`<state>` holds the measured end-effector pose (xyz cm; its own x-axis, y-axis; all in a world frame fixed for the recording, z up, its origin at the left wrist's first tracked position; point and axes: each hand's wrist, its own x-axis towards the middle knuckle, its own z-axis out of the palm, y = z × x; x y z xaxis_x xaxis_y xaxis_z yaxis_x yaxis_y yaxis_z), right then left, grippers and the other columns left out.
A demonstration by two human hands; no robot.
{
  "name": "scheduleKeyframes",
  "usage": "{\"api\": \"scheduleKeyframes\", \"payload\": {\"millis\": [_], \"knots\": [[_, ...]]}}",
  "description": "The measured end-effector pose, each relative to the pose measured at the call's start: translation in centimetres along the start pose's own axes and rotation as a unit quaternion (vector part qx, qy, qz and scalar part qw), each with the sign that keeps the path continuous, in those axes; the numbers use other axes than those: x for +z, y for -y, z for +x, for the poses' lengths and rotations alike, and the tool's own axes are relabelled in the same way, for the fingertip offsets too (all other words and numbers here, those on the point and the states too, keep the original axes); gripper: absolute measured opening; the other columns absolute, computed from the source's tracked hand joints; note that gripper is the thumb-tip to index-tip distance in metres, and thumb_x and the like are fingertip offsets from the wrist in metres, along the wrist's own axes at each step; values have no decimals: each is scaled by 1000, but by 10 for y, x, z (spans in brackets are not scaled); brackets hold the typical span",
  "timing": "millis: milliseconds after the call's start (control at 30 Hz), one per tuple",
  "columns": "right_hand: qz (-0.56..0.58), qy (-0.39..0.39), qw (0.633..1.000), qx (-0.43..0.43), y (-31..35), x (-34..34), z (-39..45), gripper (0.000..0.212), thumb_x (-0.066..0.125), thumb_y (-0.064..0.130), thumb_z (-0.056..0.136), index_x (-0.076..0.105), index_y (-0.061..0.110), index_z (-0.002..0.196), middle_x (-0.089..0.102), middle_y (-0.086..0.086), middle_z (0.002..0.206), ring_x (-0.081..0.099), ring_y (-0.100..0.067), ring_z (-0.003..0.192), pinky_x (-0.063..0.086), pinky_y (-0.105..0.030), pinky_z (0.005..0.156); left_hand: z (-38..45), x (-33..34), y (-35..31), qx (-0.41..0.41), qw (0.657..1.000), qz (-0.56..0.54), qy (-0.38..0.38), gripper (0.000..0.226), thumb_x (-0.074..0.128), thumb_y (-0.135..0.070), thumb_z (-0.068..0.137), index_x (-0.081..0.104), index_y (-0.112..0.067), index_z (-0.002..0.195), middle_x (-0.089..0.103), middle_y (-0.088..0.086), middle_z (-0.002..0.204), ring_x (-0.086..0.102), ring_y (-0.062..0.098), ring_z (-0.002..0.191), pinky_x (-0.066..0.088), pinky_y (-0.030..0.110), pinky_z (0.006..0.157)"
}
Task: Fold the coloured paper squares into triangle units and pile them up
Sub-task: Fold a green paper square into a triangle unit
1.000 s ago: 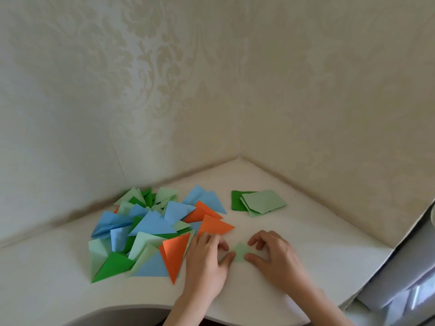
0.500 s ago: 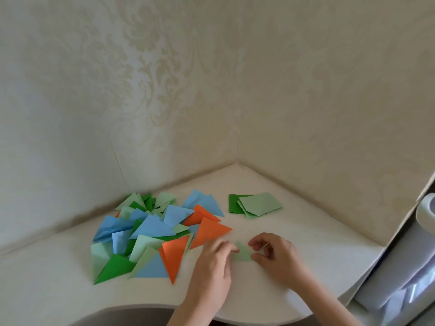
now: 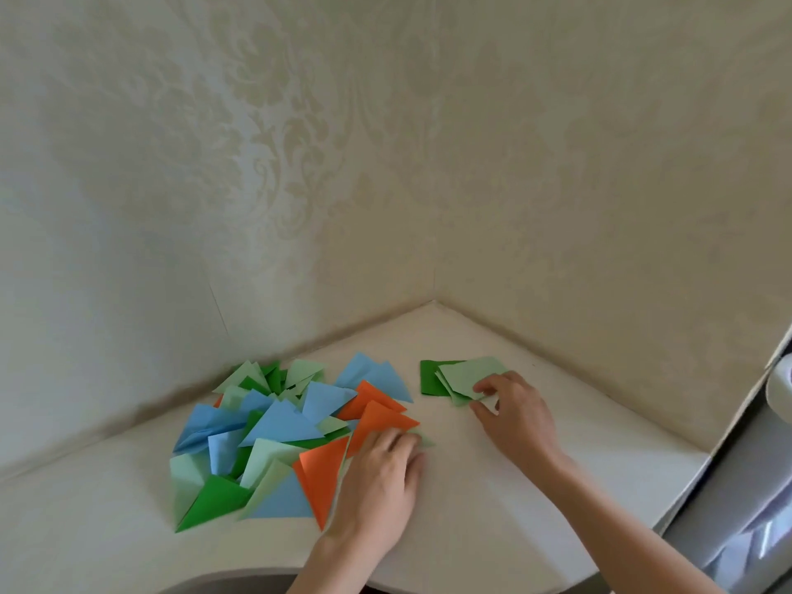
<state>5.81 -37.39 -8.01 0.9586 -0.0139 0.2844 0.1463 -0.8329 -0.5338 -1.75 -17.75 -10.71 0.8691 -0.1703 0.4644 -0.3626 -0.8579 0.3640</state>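
Hands: left (image 3: 381, 473) on triangle pile (image 3: 274, 435), right (image 3: 514, 409) pinching light-green square (image 3: 467, 379)

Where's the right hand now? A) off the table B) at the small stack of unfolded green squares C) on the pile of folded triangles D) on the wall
B: the right hand has its fingertips on the top light green sheet of the squares, while the left hand rests at the edge of the triangle pile.
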Motion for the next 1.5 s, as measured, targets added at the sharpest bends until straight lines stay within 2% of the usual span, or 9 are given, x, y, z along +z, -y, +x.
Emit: {"api": "scheduleKeyframes", "payload": {"millis": [200,433,600,767,867,1000,1100,1300,1500], "knots": [[-11,23,999,19,-1,12,15,21,64,33,87,70,25,105,58,5,113,56,-19,100,46,-29,74,11,4,17,-17,1000,3,-2,25,43,-35,97,63,-22,101,56,-9,107,50,11,101,44,30,88],[4,-19,1000,13,-2,13,12,12,63,31,87,73,27,92,60,10,102,56,-17,93,42,-28,66,19,2,21,-31,999,-10,4,25,46,-35,96,67,-21,100,56,-10,106,48,9,103,41,25,91],[0,-75,997,-15,-6,-2,-1,7,71,33,81,71,27,79,58,15,88,52,-10,83,40,-27,59,17,1,12,-45,999,-13,-21,18,54,-35,92,65,-23,99,55,-10,103,50,11,100,46,30,84],[26,-48,998,-29,-8,-11,-17,11,78,38,73,72,29,70,59,16,77,54,-9,77,42,-28,62,16,-3,-15,-26,996,-67,-52,15,63,-24,88,65,-20,102,56,-10,103,52,7,100,41,17,82],[91,-82,992,-43,-7,-21,-29,13,83,35,69,72,30,64,60,15,70,55,-6,68,47,-30,59,14,-4,-26,3,995,-92,-48,15,62,-22,88,62,-21,103,53,-12,105,50,4,102,42,18,85],[105,-121,983,-90,4,-32,-52,13,82,31,69,70,29,66,60,15,72,55,-1,66,45,-20,57,9,-8,-36,29,991,-112,-72,23,62,-15,87,58,-20,109,51,-11,108,51,5,105,43,19,87],[72,-71,987,-126,7,-28,-68,11,78,33,72,68,30,69,59,17,76,55,-1,70,45,-18,61,2,-10,-38,52,987,-126,-80,29,62,-10,87,54,-21,113,49,-10,112,49,3,107,42,16,90],[62,45,989,-129,-3,-3,-78,13,73,43,75,70,30,75,56,25,80,57,-3,79,50,-31,74,-9,1,-24,74,992,-103,-1,24,59,-16,85,60,-24,108,54,-16,108,46,-2,107,37,12,92],[59,53,989,-122,-8,5,-79,25,58,56,76,68,32,74,52,29,83,53,-1,84,47,-28,78,-9,12,-15,48,992,-116,5,10,59,-27,87,67,-22,90,59,-18,94,49,1,94,40,15,84]]}}
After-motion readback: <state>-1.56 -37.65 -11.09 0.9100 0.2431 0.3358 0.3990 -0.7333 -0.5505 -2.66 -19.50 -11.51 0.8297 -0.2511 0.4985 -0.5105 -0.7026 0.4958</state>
